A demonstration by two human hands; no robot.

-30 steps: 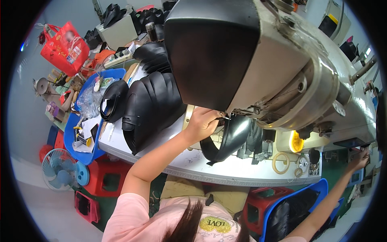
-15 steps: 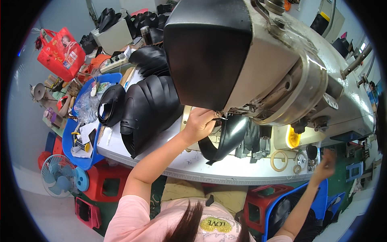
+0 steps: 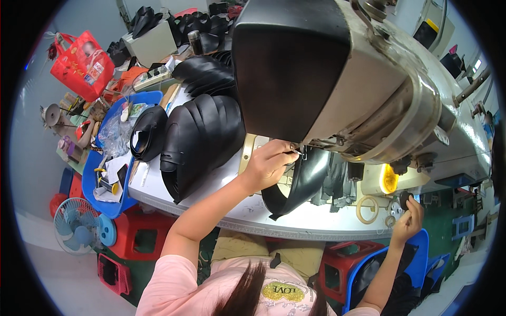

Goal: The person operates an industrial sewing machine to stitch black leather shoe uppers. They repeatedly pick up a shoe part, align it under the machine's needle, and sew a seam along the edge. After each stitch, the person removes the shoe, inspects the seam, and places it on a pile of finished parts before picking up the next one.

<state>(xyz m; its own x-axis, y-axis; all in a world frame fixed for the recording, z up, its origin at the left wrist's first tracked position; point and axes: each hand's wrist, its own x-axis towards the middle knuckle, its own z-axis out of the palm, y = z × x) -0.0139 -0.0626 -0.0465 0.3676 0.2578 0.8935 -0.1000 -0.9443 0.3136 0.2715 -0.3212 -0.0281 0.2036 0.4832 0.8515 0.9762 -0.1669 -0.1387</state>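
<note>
My left hand [image 3: 269, 166] is at the needle area of a large sewing machine [image 3: 377, 100], with thumb and fingers pinched together. A thin bright metal bit shows at the fingertips; whether the hand holds it, I cannot tell. Just right of that hand, a curved glossy black leather-like piece [image 3: 303, 184] hangs under the machine head, its strap-like end reaching toward the table's front edge. Farther right, my right hand [image 3: 409, 221] is closed with its fingertips on a small black disc [image 3: 405, 199], beside small round metal parts [image 3: 394, 209].
Stacked black curved pieces [image 3: 203, 139] stand left of the machine. A blue tray [image 3: 126, 203] with loose items is farther left. Grey cloth strips [image 3: 337, 181] and a beige ring [image 3: 367, 209] lie on the white table [image 3: 242, 224]. A blue bin [image 3: 419, 250] with black pieces stands below right.
My right hand has moved left and up onto the black disc; it was blurred and apart from it before. My left hand stays at the needle area. The whole view has shifted slightly.
</note>
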